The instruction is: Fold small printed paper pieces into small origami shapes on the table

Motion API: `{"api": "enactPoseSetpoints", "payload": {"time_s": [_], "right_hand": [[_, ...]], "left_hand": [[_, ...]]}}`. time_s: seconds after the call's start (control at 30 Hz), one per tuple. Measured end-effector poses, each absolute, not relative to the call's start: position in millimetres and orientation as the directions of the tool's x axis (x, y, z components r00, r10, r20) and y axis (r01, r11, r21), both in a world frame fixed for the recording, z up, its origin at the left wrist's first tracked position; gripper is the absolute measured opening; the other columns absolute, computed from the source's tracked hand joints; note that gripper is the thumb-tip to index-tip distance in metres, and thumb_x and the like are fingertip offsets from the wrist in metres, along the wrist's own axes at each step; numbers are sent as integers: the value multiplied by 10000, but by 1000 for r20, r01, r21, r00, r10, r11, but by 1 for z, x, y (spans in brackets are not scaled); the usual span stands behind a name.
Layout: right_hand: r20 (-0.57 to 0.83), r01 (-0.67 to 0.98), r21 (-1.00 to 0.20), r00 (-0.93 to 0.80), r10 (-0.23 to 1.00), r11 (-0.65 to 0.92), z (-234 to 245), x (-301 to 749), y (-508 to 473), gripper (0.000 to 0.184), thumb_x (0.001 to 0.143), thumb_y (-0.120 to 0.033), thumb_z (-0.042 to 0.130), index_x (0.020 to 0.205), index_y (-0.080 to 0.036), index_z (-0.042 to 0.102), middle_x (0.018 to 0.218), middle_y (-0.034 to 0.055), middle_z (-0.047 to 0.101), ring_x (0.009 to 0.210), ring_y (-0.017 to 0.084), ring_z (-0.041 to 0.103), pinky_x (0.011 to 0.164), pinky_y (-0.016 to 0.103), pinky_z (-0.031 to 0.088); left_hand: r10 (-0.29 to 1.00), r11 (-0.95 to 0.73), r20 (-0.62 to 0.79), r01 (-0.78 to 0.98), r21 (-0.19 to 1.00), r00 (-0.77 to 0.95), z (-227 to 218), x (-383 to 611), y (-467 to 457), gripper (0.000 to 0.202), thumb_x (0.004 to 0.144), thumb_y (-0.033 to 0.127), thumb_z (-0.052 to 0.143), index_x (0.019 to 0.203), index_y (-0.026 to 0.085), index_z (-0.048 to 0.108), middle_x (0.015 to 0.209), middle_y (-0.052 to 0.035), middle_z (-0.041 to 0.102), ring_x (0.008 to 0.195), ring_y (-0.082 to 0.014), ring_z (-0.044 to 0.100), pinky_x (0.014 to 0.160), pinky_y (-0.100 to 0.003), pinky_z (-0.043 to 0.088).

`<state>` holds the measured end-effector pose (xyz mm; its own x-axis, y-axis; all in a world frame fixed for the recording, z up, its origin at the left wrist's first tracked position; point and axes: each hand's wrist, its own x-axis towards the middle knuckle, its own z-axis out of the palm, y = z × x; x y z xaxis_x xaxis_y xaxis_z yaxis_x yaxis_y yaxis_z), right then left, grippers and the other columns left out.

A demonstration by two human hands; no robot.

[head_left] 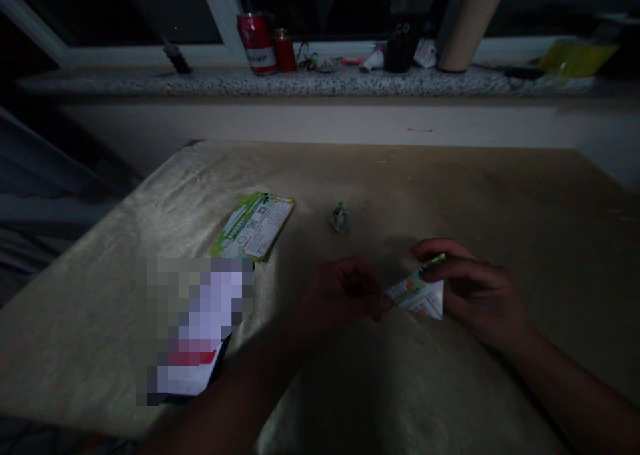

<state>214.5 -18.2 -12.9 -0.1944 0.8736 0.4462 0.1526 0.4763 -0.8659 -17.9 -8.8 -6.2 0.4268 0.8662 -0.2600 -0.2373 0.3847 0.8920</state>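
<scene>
Here, folded printed paper (423,299), "iser" can (257,41)

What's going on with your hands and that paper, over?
Left hand at the pointed tip of the folded paper. Right hand holding its wider end. Small green-and-white bundle beyond, touching neither hand.

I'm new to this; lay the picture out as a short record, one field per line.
Left hand: pinching one end of the folded paper
Right hand: holding the paper's other end
Table, left side: printed cards, beyond a pixelated object
Table, beyond hands: small green-and-white piece, shape unclear
Windowsill: red can, dark cup, beige cylinder
Lighting: dim
</scene>
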Motion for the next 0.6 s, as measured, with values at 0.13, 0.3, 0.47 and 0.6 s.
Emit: {"api": "enactPoseSetpoints", "payload": {"time_s": [0.13, 0.3, 0.47, 0.6], "right_hand": [[376, 17, -926, -56, 925, 378, -14, 209, -21, 495, 884, -195, 782, 1315, -391, 641, 1206, 37, 730, 1100, 222, 701, 919, 360, 586], [237, 25, -970, -93, 967, 241, -14, 208, -25, 264, 936, -300, 725, 1195, -313, 674, 983, 36, 768, 830, 191, 738, 707, 281, 598], [157, 150, -964, -334, 929, 217, -15, 195, -30, 90, 902, -317, 740, 891, -228, 744, 757, 22, 740, 640, 174, 681, 556, 255, 559], [164, 142, -967, -293, 942, 213, -15, 186, -32, 173, 899, -298, 726, 751, -211, 710, 599, -13, 654, 482, 125, 575, 439, 215, 464]], "left_hand": [[901, 338, -213, -305, 890, 378, -7, -17, -9, 285, 612, 156, 879, 703, 163, 609, 610, 42, 665, 531, -89, 596, 551, -211, 497], [938, 269, -164, -345, 899, 305, -6, -15, -9, 289, 622, 162, 859, 659, 172, 573, 585, 42, 657, 521, -88, 582, 548, -211, 487], [946, 258, -172, -320, 912, 273, -9, -9, -14, 258, 641, 187, 864, 687, 167, 611, 605, 34, 668, 563, -93, 593, 583, -210, 477], [927, 277, -173, -297, 914, 333, -13, -5, -18, 253, 656, 237, 873, 734, 163, 643, 652, 20, 675, 605, -107, 612, 617, -229, 494]]}}
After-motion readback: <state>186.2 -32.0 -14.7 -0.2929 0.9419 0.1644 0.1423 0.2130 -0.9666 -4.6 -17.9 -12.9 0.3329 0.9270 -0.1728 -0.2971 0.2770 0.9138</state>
